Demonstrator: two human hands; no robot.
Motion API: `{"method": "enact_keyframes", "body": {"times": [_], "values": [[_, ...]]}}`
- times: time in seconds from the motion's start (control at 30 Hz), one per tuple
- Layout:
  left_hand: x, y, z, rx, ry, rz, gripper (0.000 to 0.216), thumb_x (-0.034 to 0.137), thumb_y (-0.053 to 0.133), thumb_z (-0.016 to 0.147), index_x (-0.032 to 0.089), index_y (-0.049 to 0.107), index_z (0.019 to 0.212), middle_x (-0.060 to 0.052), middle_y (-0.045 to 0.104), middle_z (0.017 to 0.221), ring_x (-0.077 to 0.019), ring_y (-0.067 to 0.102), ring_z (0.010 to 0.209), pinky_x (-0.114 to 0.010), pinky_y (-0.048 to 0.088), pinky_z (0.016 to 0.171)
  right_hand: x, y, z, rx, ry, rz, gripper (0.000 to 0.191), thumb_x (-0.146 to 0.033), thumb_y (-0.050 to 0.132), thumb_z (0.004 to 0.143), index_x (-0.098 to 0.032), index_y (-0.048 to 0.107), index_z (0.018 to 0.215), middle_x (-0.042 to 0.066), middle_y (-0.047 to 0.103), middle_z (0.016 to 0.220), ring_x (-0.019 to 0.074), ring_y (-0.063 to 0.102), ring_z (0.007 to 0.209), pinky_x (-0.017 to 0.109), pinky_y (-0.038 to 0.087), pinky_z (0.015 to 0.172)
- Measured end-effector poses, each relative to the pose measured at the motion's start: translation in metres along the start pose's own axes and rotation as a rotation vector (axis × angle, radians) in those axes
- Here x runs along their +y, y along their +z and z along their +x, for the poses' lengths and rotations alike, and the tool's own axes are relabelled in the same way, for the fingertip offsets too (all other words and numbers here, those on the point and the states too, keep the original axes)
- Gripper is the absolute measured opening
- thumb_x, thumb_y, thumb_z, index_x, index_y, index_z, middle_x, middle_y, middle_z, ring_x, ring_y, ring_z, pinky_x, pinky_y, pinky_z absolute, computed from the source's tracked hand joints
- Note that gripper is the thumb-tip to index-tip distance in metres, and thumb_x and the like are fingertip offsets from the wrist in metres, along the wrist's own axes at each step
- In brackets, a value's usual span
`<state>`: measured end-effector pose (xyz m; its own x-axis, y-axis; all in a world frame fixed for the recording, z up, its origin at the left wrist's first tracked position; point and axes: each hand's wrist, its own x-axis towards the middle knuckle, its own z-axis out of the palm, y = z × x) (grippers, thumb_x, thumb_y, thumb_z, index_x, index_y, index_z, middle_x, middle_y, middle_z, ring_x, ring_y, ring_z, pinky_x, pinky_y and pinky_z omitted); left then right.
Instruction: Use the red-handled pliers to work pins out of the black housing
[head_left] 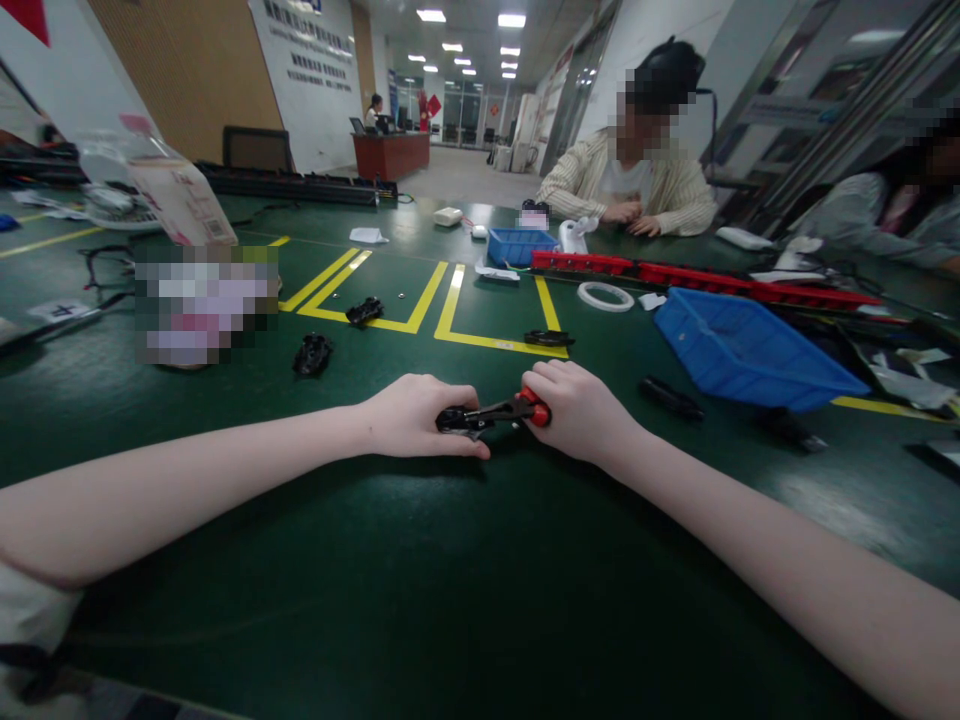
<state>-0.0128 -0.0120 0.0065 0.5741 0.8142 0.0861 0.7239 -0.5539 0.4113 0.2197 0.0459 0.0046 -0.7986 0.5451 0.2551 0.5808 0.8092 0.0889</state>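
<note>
In the middle of the head view, my left hand (416, 415) grips a small black plastic part (457, 420) between thumb and fingers. My right hand (574, 405) is wrapped round the red handles of a pair of pliers (501, 411). The jaws of the pliers point left and meet the black part; their exact grip on it is too small to tell. Two similar black parts lie beyond my left hand, one black part (313, 354) nearer and another black part (364, 311) on the yellow tape. A flat dark piece (547, 338) lies beyond my right hand.
A blue bin (750, 345) stands right on the green table (420, 590), with dark pieces (671, 397) before it. A smaller blue bin (521, 246), a tape ring (605, 297) and a long red strip (705, 278) lie farther back. A bottle (180, 195) stands left. Co-workers sit opposite.
</note>
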Motion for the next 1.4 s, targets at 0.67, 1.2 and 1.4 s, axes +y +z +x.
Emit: {"method": "enact_keyframes", "body": {"times": [0.67, 1.2, 1.4], "values": [[0.0011, 0.0014, -0.0013, 0.055, 0.089, -0.092, 0.025, 0.037, 0.063, 0.076, 0.018, 0.064, 0.093, -0.001, 0.066, 0.086, -0.0164, 0.061, 0.076, -0.025, 0.041, 0.065, 0.0033, 0.004, -0.0005, 0.069, -0.033, 0.008, 0.008, -0.025, 0.056, 0.081, -0.017, 0.058, 0.081, 0.009, 0.062, 0.085, 0.0219, 0.052, 0.077, 0.034, 0.038, 0.071], [0.001, 0.0076, -0.0019, 0.056, 0.108, 0.087, 0.031, 0.048, 0.063, 0.083, 0.017, 0.059, 0.082, 0.0, 0.063, 0.073, -0.0127, 0.057, 0.062, -0.023, 0.037, 0.056, 0.0028, 0.0036, -0.0005, 0.074, -0.092, -0.013, 0.006, -0.022, 0.056, 0.08, -0.016, 0.057, 0.08, 0.009, 0.06, 0.082, 0.0211, 0.05, 0.075, 0.033, 0.039, 0.07], [-0.0012, 0.0048, -0.0025, -0.026, 0.216, -0.06, 0.031, 0.046, 0.066, 0.082, 0.016, 0.058, 0.078, 0.002, 0.059, 0.066, -0.0102, 0.054, 0.058, -0.021, 0.035, 0.053, 0.0001, 0.0034, -0.0018, 0.102, -0.153, -0.063, 0.008, -0.021, 0.054, 0.084, -0.016, 0.06, 0.084, 0.01, 0.059, 0.084, 0.0219, 0.048, 0.078, 0.034, 0.038, 0.072]]}}
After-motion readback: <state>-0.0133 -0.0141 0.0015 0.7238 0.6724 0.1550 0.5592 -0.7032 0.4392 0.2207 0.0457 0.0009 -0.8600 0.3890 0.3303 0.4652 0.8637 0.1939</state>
